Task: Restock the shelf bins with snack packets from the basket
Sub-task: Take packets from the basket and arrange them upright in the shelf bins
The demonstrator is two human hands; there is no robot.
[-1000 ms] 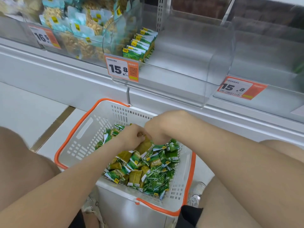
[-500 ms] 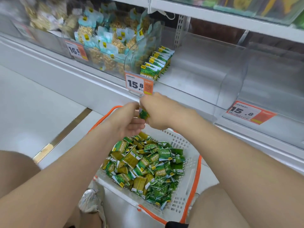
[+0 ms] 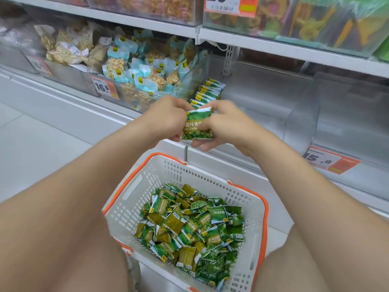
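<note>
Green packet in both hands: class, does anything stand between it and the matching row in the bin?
Nothing visible: the green packet, held by left hand and right hand, sits just before the row; the bin's front edge is hidden.

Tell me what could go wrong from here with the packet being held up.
1. The left hand and right hand pinch the green pea packet only by its side edges, seemingly beyond the far rim of the basket. A slack grip could drop it on the floor.
2. The row of packets stands on edge in the clear bin with bare space to its right. A hard push might topple it.
</note>
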